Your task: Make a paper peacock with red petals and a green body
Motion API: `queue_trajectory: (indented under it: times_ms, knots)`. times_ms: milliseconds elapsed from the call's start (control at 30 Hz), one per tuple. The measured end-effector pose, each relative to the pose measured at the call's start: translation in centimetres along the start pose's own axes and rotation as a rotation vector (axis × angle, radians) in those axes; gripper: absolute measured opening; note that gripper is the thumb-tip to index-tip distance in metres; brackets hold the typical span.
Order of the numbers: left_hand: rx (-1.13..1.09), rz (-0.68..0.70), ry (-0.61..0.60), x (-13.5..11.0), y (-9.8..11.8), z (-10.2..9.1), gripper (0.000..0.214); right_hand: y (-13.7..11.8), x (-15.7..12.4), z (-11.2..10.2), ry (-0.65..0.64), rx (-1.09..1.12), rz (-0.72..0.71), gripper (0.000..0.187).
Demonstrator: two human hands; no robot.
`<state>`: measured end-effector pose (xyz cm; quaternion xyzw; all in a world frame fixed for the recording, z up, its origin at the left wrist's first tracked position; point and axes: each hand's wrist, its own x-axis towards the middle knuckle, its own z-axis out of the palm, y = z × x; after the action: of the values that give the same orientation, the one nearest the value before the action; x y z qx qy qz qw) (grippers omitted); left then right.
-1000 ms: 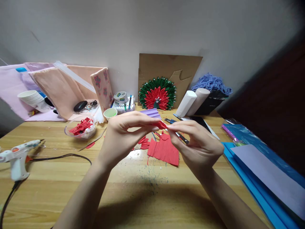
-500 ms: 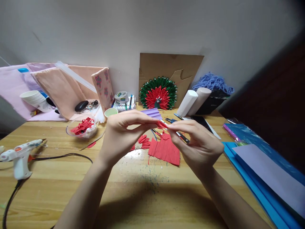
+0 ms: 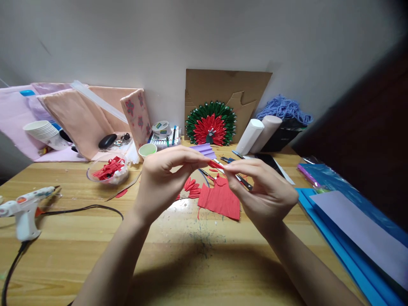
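Observation:
Between my fingertips, in the middle of the head view, is a small strip of red crepe paper (image 3: 216, 165). My left hand (image 3: 164, 180) pinches its left end, and my right hand (image 3: 263, 187) pinches the right end. Below them a larger sheet of red crepe paper (image 3: 219, 199) lies flat on the table. Beside it, partly behind my left hand, is a cardboard piece with red paper petals (image 3: 191, 188) on it. Dark pens or tools (image 3: 244, 182) lie behind my right fingers, partly hidden.
A white glue gun (image 3: 28, 212) with its cord rests at left, near a clear bowl of red paper scraps (image 3: 110, 170). A green and red paper peacock (image 3: 210, 127) leans on cardboard (image 3: 223, 85) at the back. Blue and lilac sheets (image 3: 357, 229) lie along the right.
Both hands keep nearly the same place and pinch on the red strip. The strip shows slightly flatter between the fingertips, and the view has shifted a little.

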<state>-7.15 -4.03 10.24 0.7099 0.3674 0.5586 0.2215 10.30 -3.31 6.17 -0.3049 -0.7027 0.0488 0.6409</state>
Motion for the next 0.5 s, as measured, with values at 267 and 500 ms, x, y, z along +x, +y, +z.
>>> queue_trajectory:
  times_ms: [267, 500]
  knots:
    - [-0.125, -0.105, 0.044, -0.11, -0.13, 0.30, 0.009, -0.05, 0.05, -0.21, -0.027, 0.041, -0.037, 0.026]
    - [-0.060, 0.037, 0.006, -0.09, -0.35, -0.01, 0.020, -0.05, -0.02, -0.28, -0.035, 0.039, -0.069, 0.029]
